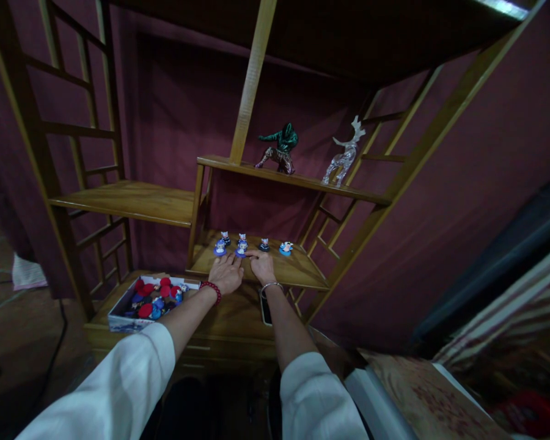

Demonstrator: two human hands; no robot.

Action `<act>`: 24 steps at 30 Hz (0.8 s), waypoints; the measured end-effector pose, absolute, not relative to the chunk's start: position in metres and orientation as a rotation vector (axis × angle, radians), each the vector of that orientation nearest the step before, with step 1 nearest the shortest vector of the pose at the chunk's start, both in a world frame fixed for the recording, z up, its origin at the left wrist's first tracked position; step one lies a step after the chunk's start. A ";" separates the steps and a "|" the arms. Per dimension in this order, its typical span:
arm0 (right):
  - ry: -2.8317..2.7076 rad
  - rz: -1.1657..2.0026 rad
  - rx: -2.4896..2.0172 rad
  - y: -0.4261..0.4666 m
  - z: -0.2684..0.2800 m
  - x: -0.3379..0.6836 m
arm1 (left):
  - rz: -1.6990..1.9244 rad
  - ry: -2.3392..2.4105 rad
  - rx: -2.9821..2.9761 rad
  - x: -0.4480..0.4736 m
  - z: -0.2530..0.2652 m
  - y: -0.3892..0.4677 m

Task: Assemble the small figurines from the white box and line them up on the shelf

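Small figurines stand in two rows on the low wooden shelf [297, 269]. My left hand [228, 275], with a red bead bracelet, reaches over the shelf's front edge, fingers stretched out just below the purple-based figurine [241, 247]. From the other side my right hand [262, 266], wearing a silver bangle, points its index finger at that figurine's base; whether it touches is hard to tell. Left of it stands another purple-based figurine [220, 247]. Behind are small dark-based ones, including a black-based figurine [264, 244]. Farther right is a blue-based figurine [286, 247].
An open box [123, 322] of red and blue figurines sits at lower left. A phone [266, 308] lies under my right forearm. Above, the upper shelf [307, 182] bears a green-hooded statue [284, 146] and a clear deer figure [343, 157]. Wooden uprights frame the unit.
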State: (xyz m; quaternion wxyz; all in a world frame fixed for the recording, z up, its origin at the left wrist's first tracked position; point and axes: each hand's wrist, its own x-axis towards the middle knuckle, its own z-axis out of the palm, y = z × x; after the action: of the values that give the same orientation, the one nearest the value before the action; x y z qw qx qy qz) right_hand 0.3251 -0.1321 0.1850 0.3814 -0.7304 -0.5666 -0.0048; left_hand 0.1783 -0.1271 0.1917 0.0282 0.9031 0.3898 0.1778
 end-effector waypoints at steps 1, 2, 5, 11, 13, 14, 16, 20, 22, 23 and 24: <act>-1.445 -0.014 -1.867 -0.132 0.185 0.325 | 0.550 1.201 2.788 0.178 0.192 -0.127; -1.442 -0.019 -1.871 -0.133 0.185 0.324 | 0.555 1.199 2.790 0.178 0.192 -0.127; -1.417 -0.037 -1.880 -0.133 0.185 0.323 | 0.587 1.194 2.803 0.178 0.190 -0.127; -1.291 -0.091 -1.925 -0.135 0.184 0.322 | 0.701 1.184 2.847 0.178 0.184 -0.126; -1.276 -0.094 -1.974 -0.136 0.185 0.320 | 0.729 1.178 2.848 0.178 0.182 -0.126; -1.269 -0.094 -2.002 -0.137 0.185 0.319 | 0.736 1.176 2.846 0.178 0.182 -0.126; -1.262 -0.101 -2.042 -0.140 0.187 0.317 | 0.743 1.172 2.841 0.177 0.182 -0.127; -1.274 -0.119 -2.072 -0.146 0.189 0.311 | 0.778 1.135 2.855 0.175 0.181 -0.128; -1.280 -0.125 -2.095 -0.150 0.190 0.308 | 0.799 1.111 2.871 0.173 0.179 -0.129; -1.282 -0.130 -2.107 -0.152 0.190 0.306 | 0.806 1.105 2.877 0.172 0.178 -0.130; -1.285 -0.136 -2.115 -0.154 0.190 0.305 | 0.814 1.102 2.880 0.171 0.176 -0.132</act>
State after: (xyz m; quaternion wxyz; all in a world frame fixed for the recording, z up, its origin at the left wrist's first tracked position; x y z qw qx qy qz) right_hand 0.3045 -0.1537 0.1903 0.3254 -0.8070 -0.4901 -0.0517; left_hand 0.1714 -0.1318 0.1758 -0.0240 0.9028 0.3454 0.2552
